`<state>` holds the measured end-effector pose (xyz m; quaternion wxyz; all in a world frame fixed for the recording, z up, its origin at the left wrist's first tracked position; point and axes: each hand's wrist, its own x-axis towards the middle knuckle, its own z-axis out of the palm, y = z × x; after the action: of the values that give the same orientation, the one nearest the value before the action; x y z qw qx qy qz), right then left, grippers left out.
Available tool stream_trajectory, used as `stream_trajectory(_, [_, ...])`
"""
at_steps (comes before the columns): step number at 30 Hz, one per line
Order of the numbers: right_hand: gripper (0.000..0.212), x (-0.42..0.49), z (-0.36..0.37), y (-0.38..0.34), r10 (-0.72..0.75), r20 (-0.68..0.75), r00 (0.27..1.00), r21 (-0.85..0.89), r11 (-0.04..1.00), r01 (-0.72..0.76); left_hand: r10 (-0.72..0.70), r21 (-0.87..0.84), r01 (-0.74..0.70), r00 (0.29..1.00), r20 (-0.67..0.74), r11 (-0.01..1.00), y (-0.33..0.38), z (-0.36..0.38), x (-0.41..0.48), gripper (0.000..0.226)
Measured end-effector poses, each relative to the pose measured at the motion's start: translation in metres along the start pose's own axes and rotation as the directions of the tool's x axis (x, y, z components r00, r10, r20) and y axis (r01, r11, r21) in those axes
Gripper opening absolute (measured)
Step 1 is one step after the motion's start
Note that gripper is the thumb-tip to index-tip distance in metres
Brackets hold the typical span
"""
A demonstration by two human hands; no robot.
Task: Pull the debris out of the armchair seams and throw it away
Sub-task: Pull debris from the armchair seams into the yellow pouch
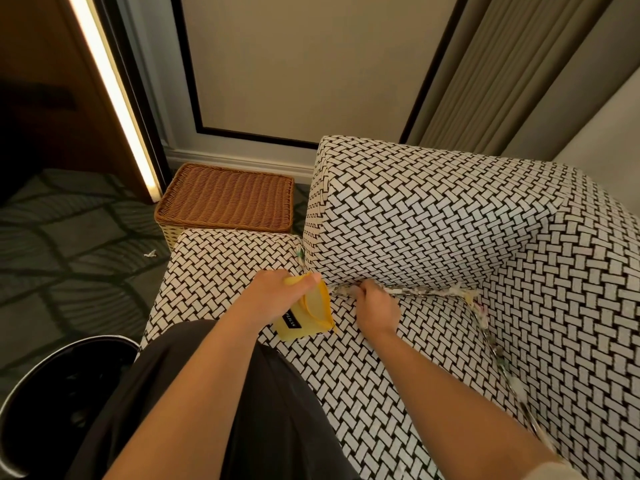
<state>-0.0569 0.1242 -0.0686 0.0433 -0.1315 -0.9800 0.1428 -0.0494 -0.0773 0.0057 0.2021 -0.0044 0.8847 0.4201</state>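
Picking debris (415,292) out of the armchair (450,220) seam.

The right hand (375,306) is digging curled fingers into the seam, gripping shredded debris that is trailing onward past the fingertips. The left hand (273,292) is pinching the rim of a yellow bag (308,317), which is hanging open just beside the right knuckles. A black bin (52,403) is standing behind the left wrist.

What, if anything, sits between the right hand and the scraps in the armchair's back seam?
Nothing visible. The right hand is curled directly onto the scraps. The left hand holds a yellow pouch just beside it, not in the way.
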Motion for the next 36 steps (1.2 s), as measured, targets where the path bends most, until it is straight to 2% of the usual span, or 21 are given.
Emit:
stream_trajectory(4, [0.024, -0.004, 0.0, 0.006, -0.062, -0.055, 0.997, 0.099, 0.993, 0.067, -0.01, 0.0, 0.01, 1.0, 0.013, 1.0, 0.0, 0.0, 0.0, 0.074])
stream_trajectory(6, [0.019, -0.013, 0.001, 0.008, -0.048, -0.062, 0.997, 0.24, 0.969, 0.061, -0.025, -0.007, 0.025, 0.999, 0.02, 1.0, 0.001, 0.0, 0.0, 0.076])
stream_trajectory(8, [0.016, -0.025, -0.001, 0.008, 0.012, -0.039, 0.999, 0.477, 0.879, 0.008, -0.036, -0.016, 0.036, 0.999, 0.022, 0.999, 0.002, -0.001, 0.0, 0.079])
stream_trajectory(10, [0.015, -0.041, -0.013, 0.002, 0.05, 0.004, 0.999, 0.676, 0.736, -0.04, -0.043, -0.031, 0.044, 0.999, 0.02, 0.999, 0.003, -0.001, 0.0, 0.08])
stream_trajectory(12, [0.014, -0.055, -0.031, -0.01, 0.022, 0.015, 1.0, 0.792, 0.61, -0.025, -0.054, -0.047, 0.054, 0.998, 0.019, 0.997, 0.004, 0.0, 0.001, 0.079])
stream_trajectory(14, [0.014, -0.067, -0.045, -0.023, -0.061, 0.001, 0.998, 0.838, 0.544, 0.033, -0.08, -0.042, 0.081, 0.996, 0.027, 0.996, 0.002, 0.002, 0.003, 0.088])
stream_trajectory(16, [0.013, -0.075, -0.05, -0.035, -0.139, -0.015, 0.99, 0.83, 0.551, 0.09, -0.109, -0.015, 0.11, 0.993, 0.04, 0.994, 0.002, 0.003, 0.003, 0.11])
stream_trajectory(18, [0.012, -0.076, -0.048, -0.044, -0.192, -0.01, 0.981, 0.786, 0.605, 0.127, -0.108, -0.018, 0.109, 0.993, 0.05, 0.994, 0.001, 0.003, 0.004, 0.119])
stream_trajectory(21, [0.012, -0.075, -0.039, -0.046, -0.201, -0.025, 0.979, 0.766, 0.625, 0.148, -0.111, -0.032, 0.113, 0.992, 0.056, 0.993, 0.003, 0.001, 0.001, 0.117])
stream_trajectory(23, [0.013, -0.073, -0.033, -0.037, -0.127, -0.047, 0.991, 0.77, 0.628, 0.117, -0.121, -0.052, 0.123, 0.991, 0.054, 0.991, 0.005, 0.001, -0.002, 0.113])
stream_trajectory(24, [0.012, -0.071, -0.028, -0.028, -0.087, -0.055, 0.995, 0.734, 0.672, 0.1, -0.12, -0.055, 0.123, 0.991, 0.052, 0.991, 0.005, 0.001, -0.002, 0.109])
stream_trajectory(27, [0.019, -0.058, -0.014, 0.007, 0.001, -0.04, 0.999, 0.492, 0.871, 0.019, -0.12, -0.046, 0.123, 0.991, 0.057, 0.991, 0.005, 0.001, -0.002, 0.097])
stream_trajectory(29, [0.028, -0.049, -0.01, 0.025, -0.019, -0.017, 1.0, 0.309, 0.951, 0.024, -0.116, -0.022, 0.117, 0.992, 0.059, 0.993, 0.007, 0.002, -0.003, 0.093])
stream_trajectory(31, [0.034, -0.038, -0.011, 0.031, -0.055, 0.021, 0.998, 0.189, 0.981, 0.05, -0.1, 0.02, 0.099, 0.994, 0.051, 0.995, 0.01, 0.002, -0.005, 0.089])
stream_trajectory(36, [0.032, -0.01, -0.023, 0.023, -0.006, 0.102, 0.995, 0.036, 0.999, 0.003, -0.09, 0.076, 0.086, 0.994, 0.061, 0.993, 0.012, 0.001, -0.009, 0.086])
